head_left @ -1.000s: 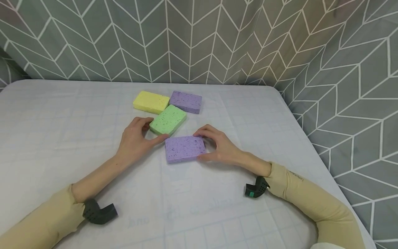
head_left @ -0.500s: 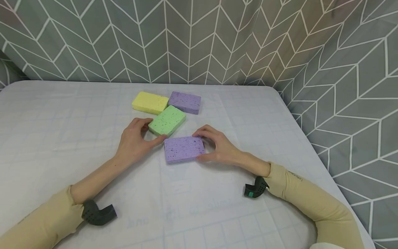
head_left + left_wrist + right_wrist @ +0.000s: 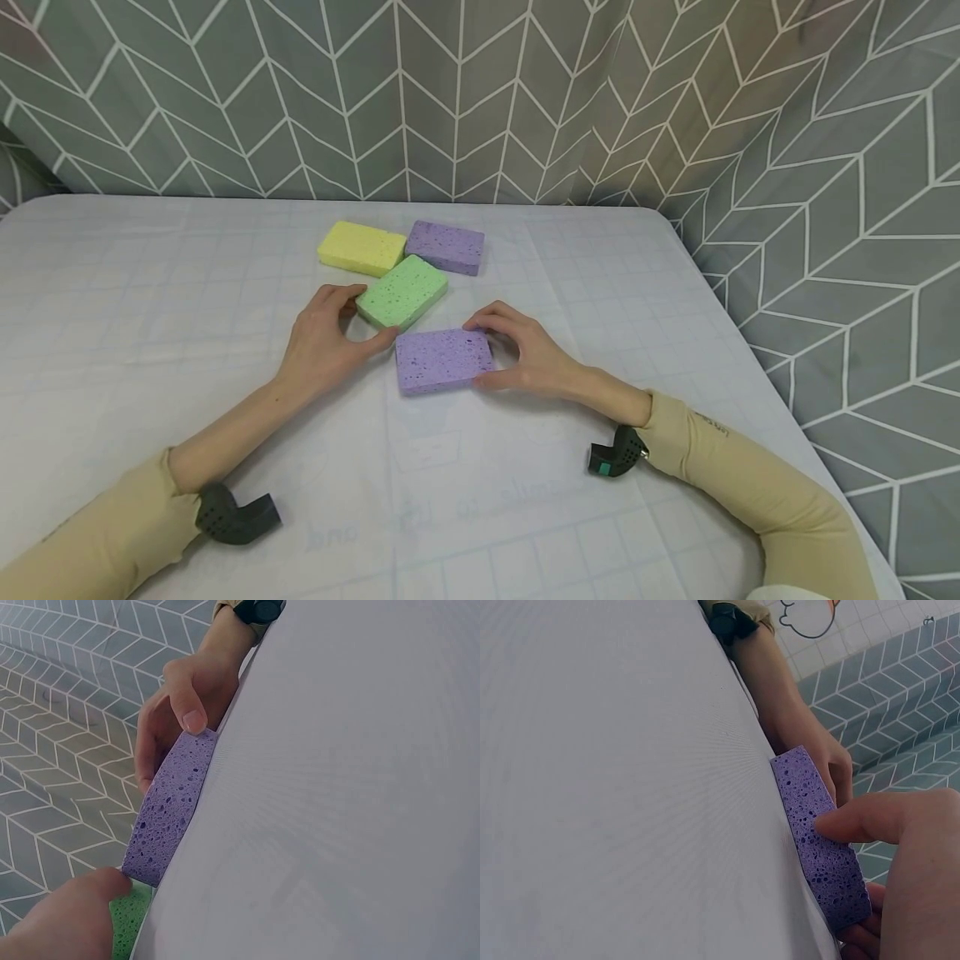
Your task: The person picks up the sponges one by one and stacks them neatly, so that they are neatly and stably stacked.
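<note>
On the table, my left hand (image 3: 322, 337) grips the green sponge (image 3: 402, 292) at its near left end, fingers at the left corner and thumb at the near corner. My right hand (image 3: 531, 354) holds the light purple sponge (image 3: 442, 360) by its right end, thumb on the near side and fingers on the far side. In the right wrist view the right thumb presses the side of the purple sponge (image 3: 814, 825). Part of the green sponge (image 3: 130, 922) shows beside the left thumb in the left wrist view. Both sponges lie flat.
Behind the green sponge lie a yellow sponge (image 3: 362, 248) and a second, darker purple sponge (image 3: 446, 247), close together. A white cloth with faint print covers the table (image 3: 187, 292). A grey patterned curtain (image 3: 465, 100) hangs along the back and right edges.
The whole view shifts very slightly. Both hands keep their hold, and the sponges stay in nearly the same places.
</note>
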Demonstrator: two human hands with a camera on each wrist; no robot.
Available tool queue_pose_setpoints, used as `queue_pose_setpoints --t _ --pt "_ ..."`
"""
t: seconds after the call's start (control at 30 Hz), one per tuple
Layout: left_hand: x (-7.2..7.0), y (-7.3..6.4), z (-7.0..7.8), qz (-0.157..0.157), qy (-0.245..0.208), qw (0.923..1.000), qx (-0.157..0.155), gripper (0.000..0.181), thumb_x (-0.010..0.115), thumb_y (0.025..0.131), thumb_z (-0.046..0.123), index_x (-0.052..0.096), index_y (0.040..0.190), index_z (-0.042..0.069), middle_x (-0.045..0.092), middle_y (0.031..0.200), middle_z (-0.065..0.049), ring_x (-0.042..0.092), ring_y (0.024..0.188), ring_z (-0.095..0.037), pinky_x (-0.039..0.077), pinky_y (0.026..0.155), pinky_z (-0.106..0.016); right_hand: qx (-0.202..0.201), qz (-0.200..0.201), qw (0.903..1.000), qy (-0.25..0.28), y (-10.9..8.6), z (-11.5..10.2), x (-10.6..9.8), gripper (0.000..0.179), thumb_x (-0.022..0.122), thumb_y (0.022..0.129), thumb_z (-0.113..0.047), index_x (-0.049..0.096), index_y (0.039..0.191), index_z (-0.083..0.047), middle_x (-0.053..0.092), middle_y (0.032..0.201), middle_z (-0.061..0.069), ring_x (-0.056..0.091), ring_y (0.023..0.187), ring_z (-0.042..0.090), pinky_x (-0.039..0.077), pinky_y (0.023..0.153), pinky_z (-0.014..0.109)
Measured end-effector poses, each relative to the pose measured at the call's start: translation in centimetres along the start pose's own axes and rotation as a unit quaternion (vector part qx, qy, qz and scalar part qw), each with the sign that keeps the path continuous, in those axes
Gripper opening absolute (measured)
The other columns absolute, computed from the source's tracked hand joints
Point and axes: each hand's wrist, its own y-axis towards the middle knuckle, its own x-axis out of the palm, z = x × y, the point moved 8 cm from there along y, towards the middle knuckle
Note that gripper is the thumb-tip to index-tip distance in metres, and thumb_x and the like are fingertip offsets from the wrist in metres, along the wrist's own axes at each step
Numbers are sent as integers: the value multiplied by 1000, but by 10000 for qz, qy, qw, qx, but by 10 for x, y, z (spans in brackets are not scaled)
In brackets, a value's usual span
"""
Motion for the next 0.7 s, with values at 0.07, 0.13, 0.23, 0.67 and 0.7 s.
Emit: queue_pose_setpoints --t 0.07,0.13,0.23,0.67,0.7 --pt "0 0 0 -22 -2 10000 -13 69 81 82 39 57 132 0 57 117 -14 57 103 -29 51 89 -44 9 -3 10000 -8 0 0 0 57 82 74 -18 63 127 -7 57 124 5 54 120 20 43 111 36" --pt "0 0 0 -35 -6 10000 -19 69 81 82 40 57 132 0 57 117 -14 57 104 -30 51 90 -45 15 -5 10000 -14 0 1 0 57 82 74 -18 63 127 -7 57 124 5 54 119 20 43 111 36" --pt "0 0 0 -39 -12 10000 -32 69 81 82 39 56 133 -1 57 118 -14 57 104 -30 51 90 -45 16 0 10000 -9 0 1 0 58 82 74 -18 62 127 -7 57 124 5 54 120 19 43 111 36" --pt "-2 -1 1 65 -43 10000 32 66 80 82 32 56 134 -2 57 119 -14 56 103 -28 49 87 -42 -4 4 10000 -15 0 1 0 58 82 74 -18 62 127 -7 57 124 4 54 120 18 43 111 36" --pt "-2 -1 1 70 -50 10000 30 66 80 82 32 56 134 -2 56 119 -14 56 103 -28 49 88 -42 -9 7 10000 -15 0 1 0 58 82 74 -18 62 127 -7 57 124 4 54 120 18 43 111 36"
